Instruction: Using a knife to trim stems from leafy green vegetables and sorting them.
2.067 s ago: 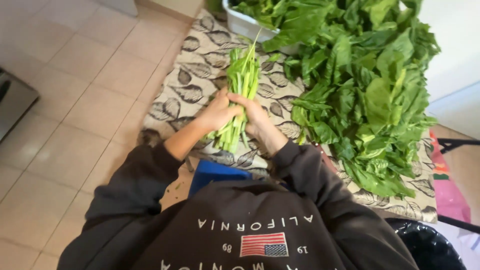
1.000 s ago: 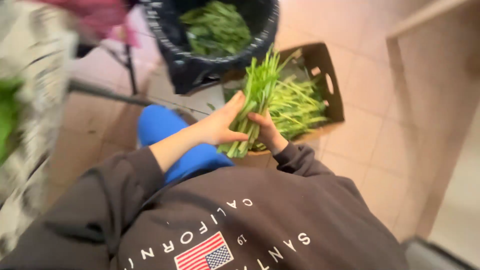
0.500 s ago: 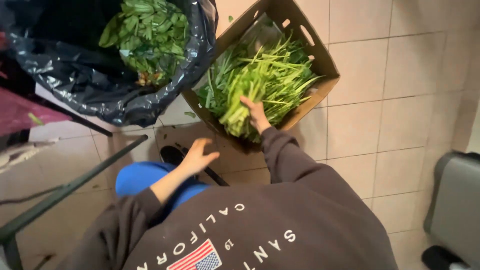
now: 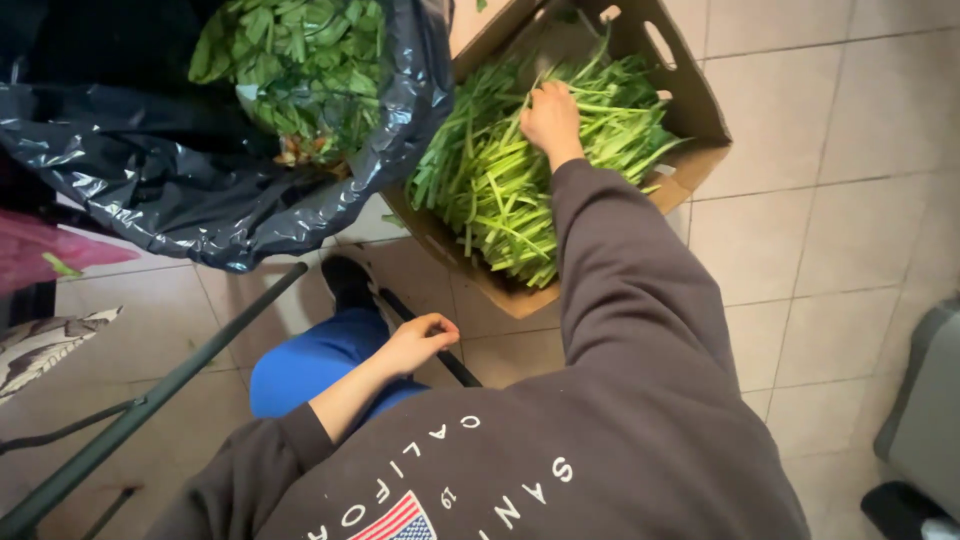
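On a beige tiled floor (image 4: 830, 250), the right hand (image 4: 550, 115) rests on green stems (image 4: 500, 190) in a cardboard box (image 4: 690, 110) (grip unclear); the left hand (image 4: 420, 340) hangs loosely curled, empty.

The right hand (image 4: 550, 115) rests on green stems (image 4: 500, 190) in a cardboard box (image 4: 690, 110); the left hand (image 4: 420, 340) lies loosely curled above a blue-clad knee (image 4: 310, 365).

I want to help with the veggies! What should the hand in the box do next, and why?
Probably lift the right hand up out of the cardboard box. It rests flat on the green stems, which already lie piled inside, and it does not seem to grip any. The left hand waits loosely curled and empty by the knee.
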